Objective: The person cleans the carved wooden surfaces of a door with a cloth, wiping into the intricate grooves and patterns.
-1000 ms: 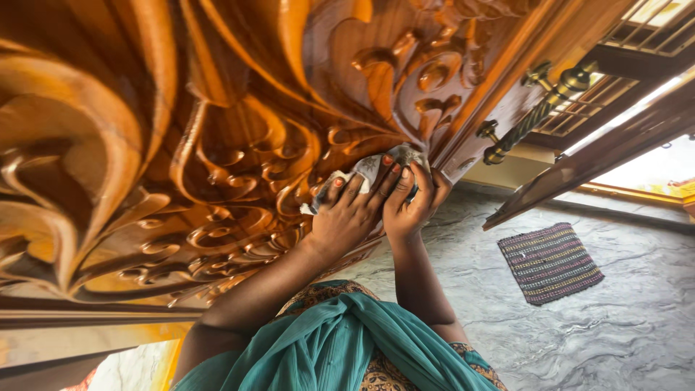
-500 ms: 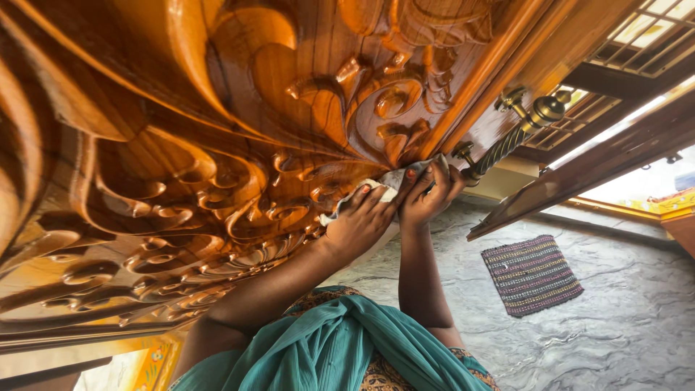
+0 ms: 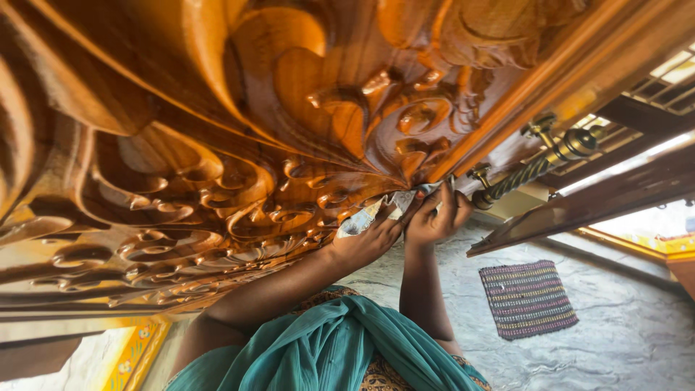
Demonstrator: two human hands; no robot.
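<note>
Carving fills the left and top of the view: a glossy carved wooden door (image 3: pixel 217 145) with raised scrolls and leaf shapes, seen from close below. Bottom left, a strip of yellow patterned border (image 3: pixel 134 355), kind unclear. Bottom centre, the person's teal scarf (image 3: pixel 326 347) over a printed garment. Left hand (image 3: pixel 369 242) is raised to the carving, palm and fingers pressed flat on a pale cleaning cloth (image 3: pixel 362 221), pinning it against the scrollwork; not a fist, more a flat press. Cloth runs rightward along the lower edge of the carved panel, bunched where the panel meets the plain frame. Right hand (image 3: pixel 434 217) sits just beside the left, fingers curled closed on the cloth's right end, fingertips pushing it into the corner of the carving. Both hands touch the cloth and the door. Right of that, a twisted brass door handle (image 3: pixel 532 168) on its two mounts, close to the right hand but apart from it. Farther right, a window grille (image 3: pixel 666 76), an open wooden shutter or frame edge (image 3: pixel 579 210), and a striped woven mat (image 3: pixel 527 298) on the grey marble floor (image 3: pixel 622 340). Judged step: wiping the carved recesses near the panel's corner. Next move likely needs fingertip pressure to work cloth into the deep grooves.
</note>
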